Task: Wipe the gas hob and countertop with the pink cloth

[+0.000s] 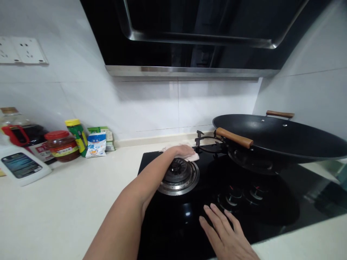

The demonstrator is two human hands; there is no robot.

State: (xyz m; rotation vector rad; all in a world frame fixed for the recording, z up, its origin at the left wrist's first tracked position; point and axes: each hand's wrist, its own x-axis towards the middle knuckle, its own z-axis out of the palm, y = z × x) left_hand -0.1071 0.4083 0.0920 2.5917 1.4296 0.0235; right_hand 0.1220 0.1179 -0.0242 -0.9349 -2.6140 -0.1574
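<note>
White glossy wall tiles run behind a pale cream table (67, 202), with a black glass gas hob (189, 220) set into it and a dark range hood with steel trim (189, 70) hanging overhead. Two white wall sockets (23, 50) sit far left.

Left hand (182, 150) is reaching to the far side of the hob, pressing down on a small pale cloth (193, 156) just behind the round steel burner ring (179, 176). Grip looks closed over the cloth, fingers mostly hidden by the wrist, so the cloth only peeks out at the edge. Right hand (226, 234) lies flat and released on the near glass, fingers spread, just near of two round control knobs (244, 193).

On the right burner sits a wide black wok with wooden handles (276, 139), cut off at the frame edge; its burner is mostly hidden under it.

Far left on the table: a white jug with a dark label (20, 164), a dark bottle with red handle (24, 135), a red-lidded jar (61, 145), a yellow-capped green container (78, 135) and a blue-and-white pouch (96, 145). Labels are too blurry to read.
</note>
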